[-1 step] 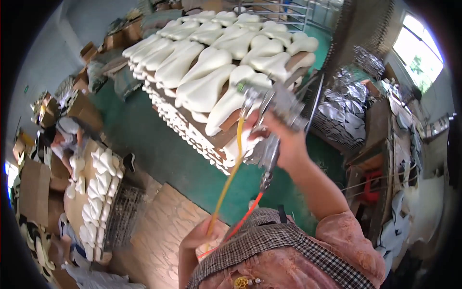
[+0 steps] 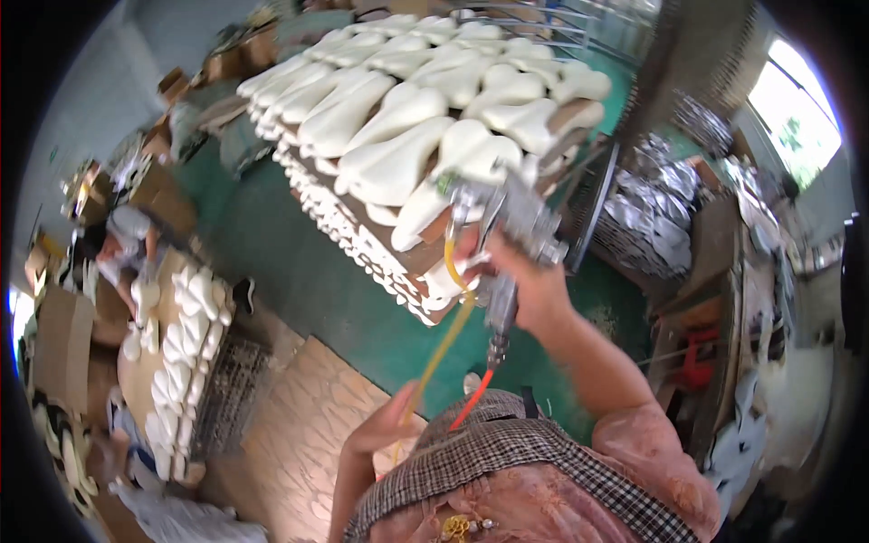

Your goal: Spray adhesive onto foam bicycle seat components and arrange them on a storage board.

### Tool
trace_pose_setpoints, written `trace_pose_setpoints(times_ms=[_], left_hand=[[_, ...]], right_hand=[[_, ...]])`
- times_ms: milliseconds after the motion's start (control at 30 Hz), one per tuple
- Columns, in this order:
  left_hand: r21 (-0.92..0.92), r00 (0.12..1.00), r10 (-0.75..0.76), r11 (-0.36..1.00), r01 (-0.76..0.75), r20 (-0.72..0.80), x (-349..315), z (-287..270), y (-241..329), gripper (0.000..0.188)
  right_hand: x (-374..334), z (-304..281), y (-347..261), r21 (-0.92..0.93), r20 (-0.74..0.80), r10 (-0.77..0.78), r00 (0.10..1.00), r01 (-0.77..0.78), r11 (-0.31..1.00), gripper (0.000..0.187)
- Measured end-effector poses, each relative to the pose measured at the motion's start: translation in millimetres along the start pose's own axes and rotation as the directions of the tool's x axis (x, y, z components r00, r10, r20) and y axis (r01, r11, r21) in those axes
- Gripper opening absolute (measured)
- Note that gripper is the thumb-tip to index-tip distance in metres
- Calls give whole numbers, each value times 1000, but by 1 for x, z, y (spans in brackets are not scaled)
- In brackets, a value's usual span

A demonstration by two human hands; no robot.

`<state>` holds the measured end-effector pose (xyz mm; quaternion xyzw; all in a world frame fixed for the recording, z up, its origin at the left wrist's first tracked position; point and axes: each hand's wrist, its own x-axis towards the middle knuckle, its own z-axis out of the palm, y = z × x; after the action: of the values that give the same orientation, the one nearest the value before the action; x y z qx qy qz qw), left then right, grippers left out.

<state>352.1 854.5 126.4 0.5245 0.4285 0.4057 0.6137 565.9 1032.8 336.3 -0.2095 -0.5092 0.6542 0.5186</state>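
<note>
My right hand [image 2: 536, 285] is wrapped round the handle of a metal spray gun [image 2: 520, 217], held over the near corner of a big stack of white, rounded foam pieces [image 2: 389, 163]. A yellow hose [image 2: 442, 342] curves down from the gun's front, and a red hose [image 2: 471, 400] joins the bottom of its handle. Low and to the left, my left hand [image 2: 385, 425] is closed round the yellow hose near my apron. I cannot tell whether any spray comes out. The foam pieces lie in rows on brown boards, layer over layer.
At left, another person [image 2: 127, 249] leans by a table [image 2: 140, 362] bearing white pieces. A patterned brown sheet [image 2: 312, 407] lies on the green floor. Shiny silver material [image 2: 647, 208] and a wooden shelf unit [image 2: 715, 281] stand at right. Boxes [image 2: 249, 54] line the back left.
My left hand has risen slightly with the yellow hose, which now bends sharply below the gun. The gun has shifted a little downward, and the whole view has turned slightly.
</note>
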Motion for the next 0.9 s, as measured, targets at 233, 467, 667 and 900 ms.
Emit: trace_pose_setpoints(times_ms=[233, 467, 667, 900], left_hand=[[37, 996, -16, 999, 13, 82, 125, 38, 83, 79], [-266, 950, 172, 959, -100, 261, 180, 29, 36, 55], [-556, 961, -150, 790, 258, 233, 170, -15, 69, 58], [-510, 975, -96, 860, -21, -202, 157, -61, 33, 51]], right_hand=[[-18, -3, 67, -278, 45, 195, 980, -176, 944, 65], [21, -119, 47, -797, 461, 48, 886, 390, 461, 80], [6, -428, 100, -526, -743, -219, 632, -351, 774, 67], [68, -425, 131, 396, -580, 283, 764, -40, 917, 43]])
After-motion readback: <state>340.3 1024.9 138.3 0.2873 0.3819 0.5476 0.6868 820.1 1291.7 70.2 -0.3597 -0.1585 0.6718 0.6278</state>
